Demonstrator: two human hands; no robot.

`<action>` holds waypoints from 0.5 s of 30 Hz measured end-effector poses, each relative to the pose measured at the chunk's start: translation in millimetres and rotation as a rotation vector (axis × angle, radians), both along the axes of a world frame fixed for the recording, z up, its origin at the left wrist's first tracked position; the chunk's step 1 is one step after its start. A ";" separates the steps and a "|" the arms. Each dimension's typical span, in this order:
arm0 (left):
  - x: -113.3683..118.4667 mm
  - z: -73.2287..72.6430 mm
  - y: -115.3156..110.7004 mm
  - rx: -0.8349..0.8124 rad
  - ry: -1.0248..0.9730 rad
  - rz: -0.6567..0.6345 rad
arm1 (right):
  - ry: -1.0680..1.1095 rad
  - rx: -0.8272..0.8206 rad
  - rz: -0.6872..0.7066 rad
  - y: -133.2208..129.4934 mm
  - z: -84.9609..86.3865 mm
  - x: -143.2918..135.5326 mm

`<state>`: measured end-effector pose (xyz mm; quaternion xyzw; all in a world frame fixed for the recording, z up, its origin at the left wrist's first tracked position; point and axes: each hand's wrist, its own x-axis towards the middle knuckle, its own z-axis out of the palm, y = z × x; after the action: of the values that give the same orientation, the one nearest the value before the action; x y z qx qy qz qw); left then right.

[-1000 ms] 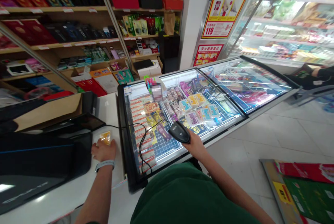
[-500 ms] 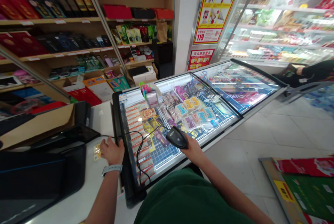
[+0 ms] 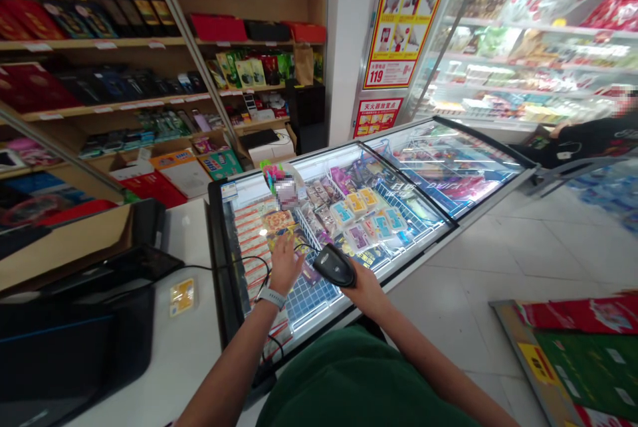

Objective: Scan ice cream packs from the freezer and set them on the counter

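My right hand [image 3: 362,286] is closed round a black handheld scanner [image 3: 335,265] over the glass top of a chest freezer [image 3: 305,324]. To its left, my left hand [image 3: 285,266] reaches over the same glass, fingers apart and holding nothing. A black cable runs from the scanner side behind my left hand to the counter. On the white counter [image 3: 192,347] at the left lies a small yellow and white pack [image 3: 182,297]. Several yellow, blue and purple packs [image 3: 366,216] lie on the freezer beyond the scanner, beside a colourful item [image 3: 280,186] with a blurred patch.
A black monitor-like device [image 3: 74,341] and an open cardboard box [image 3: 74,241] stand on the counter at the left. Shelves [image 3: 114,108] of goods line the back. A person [image 3: 593,135] in black is at the far right, and a red and green display [image 3: 588,354] stands lower right.
My left hand has left the yellow pack on the counter and moved right, over the freezer glass towards the scanner. My right hand still holds the scanner in nearly the same place.
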<state>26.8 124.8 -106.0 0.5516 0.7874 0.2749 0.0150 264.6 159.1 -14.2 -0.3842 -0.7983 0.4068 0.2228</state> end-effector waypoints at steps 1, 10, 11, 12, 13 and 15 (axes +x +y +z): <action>10.3 0.0 6.9 0.003 -0.002 -0.052 | 0.005 -0.002 -0.007 0.1 0.7 0.1; 86.8 5.3 49.1 -0.014 0.014 -0.530 | 0.058 0.016 -0.047 -0.6 8.4 1.1; 91.8 5.2 53.5 -0.017 0.023 -0.555 | 0.057 0.019 -0.048 -0.8 8.8 1.4; 96.0 5.0 58.0 -0.018 0.028 -0.573 | 0.052 0.022 -0.051 -0.8 9.1 1.7; 99.6 4.5 62.4 -0.019 0.035 -0.600 | 0.043 0.027 -0.054 -0.8 9.1 2.1; 105.4 3.2 70.8 -0.022 0.045 -0.630 | 0.017 0.044 -0.063 -0.5 8.9 2.8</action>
<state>132.3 195.6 -102.8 0.7740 0.5809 0.2361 0.0879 267.5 158.6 -5.3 -0.4007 -0.7926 0.3853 0.2507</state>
